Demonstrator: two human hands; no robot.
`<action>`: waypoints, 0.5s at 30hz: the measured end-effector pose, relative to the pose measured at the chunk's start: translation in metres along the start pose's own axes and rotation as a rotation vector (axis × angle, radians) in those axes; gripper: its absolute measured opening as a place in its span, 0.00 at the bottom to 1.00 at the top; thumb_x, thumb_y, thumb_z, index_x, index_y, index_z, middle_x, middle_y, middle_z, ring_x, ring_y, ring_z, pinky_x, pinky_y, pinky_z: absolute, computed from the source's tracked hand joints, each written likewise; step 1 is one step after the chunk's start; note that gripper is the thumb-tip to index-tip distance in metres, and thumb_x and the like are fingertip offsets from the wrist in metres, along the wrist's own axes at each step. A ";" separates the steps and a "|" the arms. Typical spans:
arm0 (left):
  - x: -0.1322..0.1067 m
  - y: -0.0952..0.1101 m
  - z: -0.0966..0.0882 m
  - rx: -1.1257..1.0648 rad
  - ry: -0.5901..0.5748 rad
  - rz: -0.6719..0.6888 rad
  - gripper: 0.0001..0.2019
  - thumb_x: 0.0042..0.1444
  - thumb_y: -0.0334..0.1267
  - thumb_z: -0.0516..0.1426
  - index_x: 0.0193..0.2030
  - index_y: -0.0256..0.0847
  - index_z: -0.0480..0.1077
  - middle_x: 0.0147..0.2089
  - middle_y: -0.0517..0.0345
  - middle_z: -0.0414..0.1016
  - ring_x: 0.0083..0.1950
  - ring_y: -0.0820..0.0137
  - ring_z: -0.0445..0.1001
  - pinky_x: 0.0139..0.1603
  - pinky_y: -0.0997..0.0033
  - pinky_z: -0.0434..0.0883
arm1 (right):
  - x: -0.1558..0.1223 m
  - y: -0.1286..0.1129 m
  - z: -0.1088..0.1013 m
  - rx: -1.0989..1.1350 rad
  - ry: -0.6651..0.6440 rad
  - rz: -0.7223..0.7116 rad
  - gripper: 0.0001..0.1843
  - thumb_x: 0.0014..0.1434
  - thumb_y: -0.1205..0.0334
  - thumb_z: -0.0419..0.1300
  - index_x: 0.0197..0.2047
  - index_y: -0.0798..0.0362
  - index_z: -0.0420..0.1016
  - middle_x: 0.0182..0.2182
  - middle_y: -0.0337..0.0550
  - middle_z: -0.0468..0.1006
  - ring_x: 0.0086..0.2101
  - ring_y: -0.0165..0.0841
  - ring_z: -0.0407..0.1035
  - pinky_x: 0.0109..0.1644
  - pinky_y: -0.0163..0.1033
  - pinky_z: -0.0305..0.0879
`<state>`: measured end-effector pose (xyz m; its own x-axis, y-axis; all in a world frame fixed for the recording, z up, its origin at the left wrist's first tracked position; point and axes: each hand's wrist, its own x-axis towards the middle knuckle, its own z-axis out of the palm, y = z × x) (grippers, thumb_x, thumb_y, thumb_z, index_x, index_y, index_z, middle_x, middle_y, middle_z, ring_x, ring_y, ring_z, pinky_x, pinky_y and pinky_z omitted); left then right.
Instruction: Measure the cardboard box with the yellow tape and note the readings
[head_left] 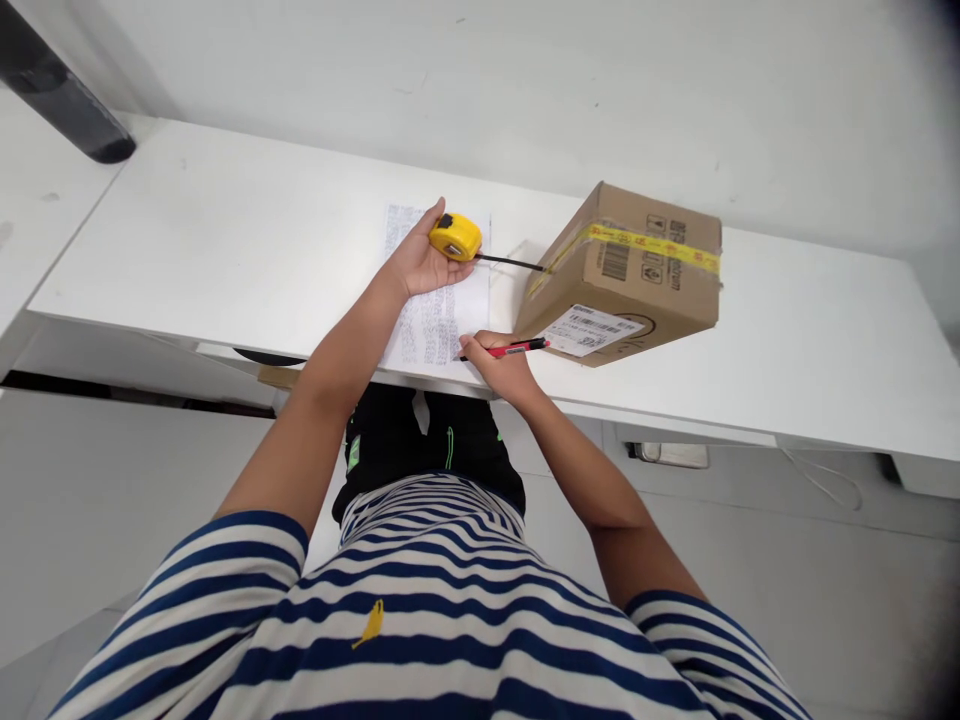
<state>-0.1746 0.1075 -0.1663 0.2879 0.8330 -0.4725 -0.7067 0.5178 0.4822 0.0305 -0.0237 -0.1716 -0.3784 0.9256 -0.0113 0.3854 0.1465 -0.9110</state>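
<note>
My left hand [421,262] grips a yellow tape measure [455,237] above a printed sheet of paper [435,318]. Its thin blade [510,262] runs right to the near corner of a cardboard box [626,275]. The box has yellow tape on top and a white shipping label [585,330] on its front face. My right hand [499,362] holds a red pen [514,349] at the table's front edge, its tip pointing toward the label.
The white table [225,250] runs along a white wall. A dark bar [56,90] angles in at the top left. Below the tabletop on the right hang a cable [821,480] and a small pale fitting [671,455].
</note>
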 end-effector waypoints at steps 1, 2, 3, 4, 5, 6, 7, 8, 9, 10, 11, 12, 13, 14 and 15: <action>-0.001 0.000 0.001 0.001 0.013 0.001 0.34 0.61 0.69 0.59 0.54 0.37 0.80 0.36 0.42 0.85 0.45 0.54 0.87 0.50 0.57 0.83 | 0.000 0.000 0.000 0.002 0.006 0.006 0.23 0.62 0.45 0.59 0.19 0.46 0.68 0.23 0.41 0.80 0.34 0.39 0.78 0.41 0.43 0.72; -0.001 0.000 0.001 0.004 0.027 0.006 0.34 0.61 0.69 0.59 0.55 0.38 0.80 0.36 0.43 0.85 0.46 0.54 0.87 0.51 0.57 0.83 | 0.001 0.000 0.000 0.004 0.007 0.009 0.23 0.62 0.45 0.59 0.19 0.46 0.68 0.23 0.41 0.80 0.34 0.39 0.78 0.41 0.43 0.72; -0.002 0.001 0.002 0.007 0.040 0.012 0.33 0.62 0.69 0.58 0.56 0.40 0.80 0.35 0.45 0.85 0.46 0.54 0.87 0.51 0.57 0.83 | 0.001 0.000 0.000 0.006 0.000 0.006 0.23 0.62 0.45 0.59 0.19 0.47 0.68 0.23 0.41 0.80 0.34 0.39 0.78 0.41 0.42 0.72; -0.003 0.001 0.002 0.012 0.049 0.017 0.33 0.62 0.69 0.58 0.57 0.41 0.80 0.35 0.45 0.85 0.47 0.54 0.87 0.51 0.56 0.83 | 0.001 0.000 0.000 0.006 -0.011 0.000 0.23 0.62 0.45 0.59 0.19 0.47 0.68 0.23 0.41 0.80 0.34 0.39 0.78 0.40 0.42 0.72; -0.003 0.001 0.003 0.018 0.049 0.020 0.33 0.62 0.68 0.58 0.57 0.42 0.80 0.35 0.46 0.85 0.47 0.54 0.87 0.51 0.56 0.83 | 0.001 0.000 0.000 0.005 -0.021 -0.007 0.23 0.62 0.45 0.59 0.19 0.47 0.67 0.23 0.41 0.81 0.33 0.39 0.78 0.40 0.42 0.72; -0.003 0.001 0.003 0.025 0.037 0.022 0.33 0.62 0.68 0.57 0.57 0.43 0.80 0.35 0.46 0.85 0.47 0.54 0.87 0.51 0.56 0.83 | 0.001 0.000 -0.001 0.003 -0.024 -0.012 0.23 0.62 0.45 0.59 0.19 0.47 0.67 0.24 0.41 0.81 0.33 0.39 0.78 0.39 0.42 0.71; -0.004 0.001 0.003 0.035 0.016 0.022 0.33 0.62 0.68 0.57 0.57 0.42 0.81 0.35 0.45 0.85 0.47 0.54 0.87 0.50 0.57 0.83 | 0.001 0.000 -0.001 0.001 -0.021 -0.016 0.24 0.62 0.44 0.58 0.19 0.47 0.68 0.24 0.42 0.82 0.33 0.38 0.78 0.39 0.42 0.71; -0.004 0.001 0.002 0.046 -0.009 0.021 0.33 0.63 0.68 0.57 0.57 0.42 0.81 0.36 0.45 0.86 0.47 0.54 0.87 0.50 0.58 0.83 | 0.001 0.000 -0.001 -0.001 -0.010 -0.016 0.24 0.62 0.44 0.58 0.19 0.47 0.68 0.25 0.42 0.82 0.33 0.38 0.78 0.39 0.42 0.72; -0.004 0.001 0.002 0.057 -0.032 0.021 0.33 0.63 0.68 0.57 0.56 0.41 0.81 0.37 0.44 0.86 0.46 0.55 0.87 0.49 0.59 0.83 | 0.001 0.000 -0.001 -0.005 0.003 -0.013 0.24 0.62 0.44 0.58 0.19 0.47 0.67 0.25 0.42 0.82 0.32 0.38 0.78 0.39 0.42 0.71; -0.004 0.001 0.002 0.067 -0.052 0.021 0.33 0.63 0.68 0.57 0.56 0.40 0.82 0.37 0.43 0.86 0.46 0.55 0.87 0.48 0.59 0.83 | 0.001 0.000 -0.001 -0.009 0.016 -0.011 0.24 0.62 0.43 0.58 0.19 0.47 0.67 0.24 0.42 0.82 0.32 0.38 0.77 0.39 0.42 0.71; -0.004 0.001 0.001 0.076 -0.066 0.022 0.33 0.63 0.68 0.57 0.55 0.39 0.82 0.37 0.43 0.86 0.46 0.55 0.87 0.47 0.60 0.83 | 0.001 0.000 -0.001 -0.014 0.024 -0.009 0.25 0.62 0.43 0.58 0.19 0.46 0.66 0.23 0.42 0.81 0.31 0.38 0.77 0.39 0.42 0.71; -0.004 0.001 0.001 0.083 -0.077 0.026 0.34 0.63 0.68 0.57 0.54 0.39 0.82 0.37 0.42 0.86 0.45 0.55 0.87 0.47 0.60 0.83 | 0.001 0.000 -0.001 -0.019 0.027 -0.010 0.25 0.62 0.42 0.57 0.19 0.46 0.65 0.23 0.42 0.80 0.31 0.39 0.77 0.38 0.43 0.71; -0.004 0.001 0.001 0.088 -0.086 0.032 0.34 0.63 0.69 0.56 0.54 0.39 0.82 0.37 0.42 0.86 0.45 0.55 0.87 0.47 0.60 0.83 | 0.001 0.001 -0.001 -0.024 0.023 -0.016 0.25 0.62 0.42 0.57 0.18 0.46 0.64 0.22 0.42 0.79 0.30 0.39 0.77 0.38 0.43 0.70; -0.004 0.000 0.001 0.091 -0.092 0.042 0.33 0.63 0.69 0.56 0.54 0.40 0.82 0.37 0.42 0.86 0.45 0.55 0.87 0.47 0.60 0.83 | 0.001 0.001 -0.001 -0.027 0.010 -0.025 0.25 0.62 0.43 0.57 0.18 0.46 0.64 0.22 0.42 0.79 0.31 0.39 0.77 0.38 0.43 0.70; -0.004 0.000 0.001 0.092 -0.093 0.051 0.33 0.63 0.69 0.56 0.53 0.40 0.82 0.37 0.42 0.86 0.45 0.55 0.87 0.47 0.60 0.83 | 0.001 0.001 -0.001 -0.025 -0.008 -0.035 0.25 0.62 0.43 0.57 0.19 0.46 0.63 0.23 0.42 0.80 0.31 0.39 0.77 0.38 0.43 0.70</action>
<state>-0.1753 0.1043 -0.1631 0.3148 0.8711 -0.3770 -0.6607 0.4863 0.5718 0.0317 -0.0224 -0.1722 -0.3993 0.9167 0.0172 0.3928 0.1880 -0.9002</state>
